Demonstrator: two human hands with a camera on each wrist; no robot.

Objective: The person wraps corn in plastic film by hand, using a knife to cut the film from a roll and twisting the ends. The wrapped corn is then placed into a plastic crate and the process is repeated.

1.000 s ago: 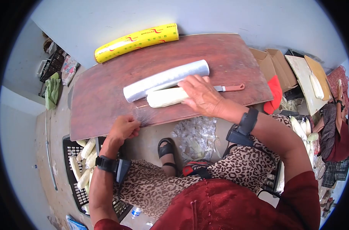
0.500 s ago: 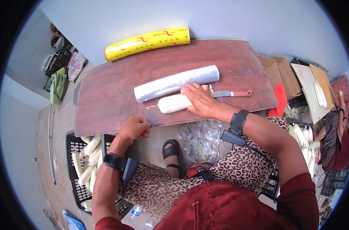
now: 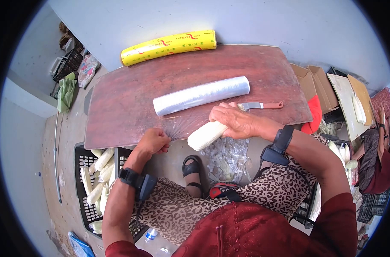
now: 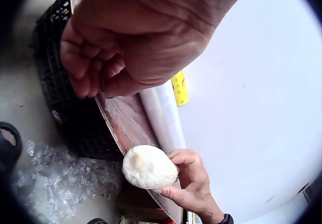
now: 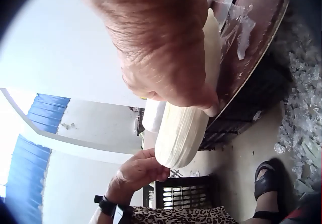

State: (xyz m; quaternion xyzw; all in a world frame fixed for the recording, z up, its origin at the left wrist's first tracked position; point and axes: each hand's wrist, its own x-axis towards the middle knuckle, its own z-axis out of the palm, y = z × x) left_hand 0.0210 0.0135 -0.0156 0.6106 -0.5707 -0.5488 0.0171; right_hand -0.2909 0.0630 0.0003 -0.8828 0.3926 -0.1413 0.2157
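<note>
Grey concrete floor lies nearest, under a person seated in a red top and leopard-print skirt, one black sandal showing between the knees. On the near left a black plastic crate holds pale husked corn cobs, and a heap of crumpled clear film scraps lies on the floor by the sandal.

At the near edge of the reddish-brown wooden board the left hand has its fingers curled tight, pinching the stretched end of a clear plastic film sheet against the board's rim. Just right of it, the right hand is clamped over a pale cream corn cob, which tilts off the near edge with its blunt end hanging past the board toward the left hand.

Farther in lies a roll of clear cling film, the sheet running from it to the near edge. To its right rests a knife with a reddish handle. At the far edge, against the white wall, sits a yellow boxed film roll. Cardboard boxes stand on the right.
</note>
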